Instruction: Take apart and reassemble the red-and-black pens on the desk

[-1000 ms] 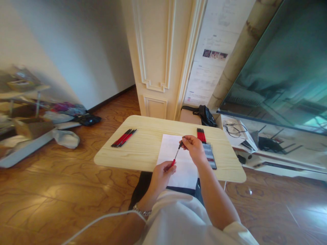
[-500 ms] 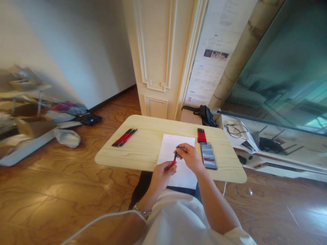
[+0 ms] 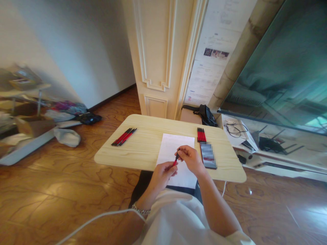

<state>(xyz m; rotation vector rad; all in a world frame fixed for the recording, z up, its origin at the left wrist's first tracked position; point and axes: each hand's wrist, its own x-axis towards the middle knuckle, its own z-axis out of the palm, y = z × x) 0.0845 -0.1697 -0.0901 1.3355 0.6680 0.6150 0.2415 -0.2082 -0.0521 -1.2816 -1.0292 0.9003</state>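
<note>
A red and black pen (image 3: 175, 163) is held between my two hands above a white sheet of paper (image 3: 170, 143). My left hand (image 3: 163, 173) is closed around its red barrel. The fingers of my right hand (image 3: 189, 158) pinch the black end, and the fingertips hide part of it. Several red and black pens (image 3: 124, 137) lie side by side at the left of the table. A second row of several such pens (image 3: 201, 134) sits to the right of the paper, just above a phone (image 3: 208, 155) whose screen is blurred out.
The light wooden table (image 3: 143, 149) has rounded corners. A white cable (image 3: 97, 217) runs past my left forearm. Behind the table are a black bag (image 3: 207, 115) and a white cabinet with a box and cables (image 3: 236, 131). Clutter (image 3: 67, 137) lies on the floor at left.
Both hands keep their grip on the pen. The right hand has shifted very slightly right and down; the pens on the table have stayed in place.
</note>
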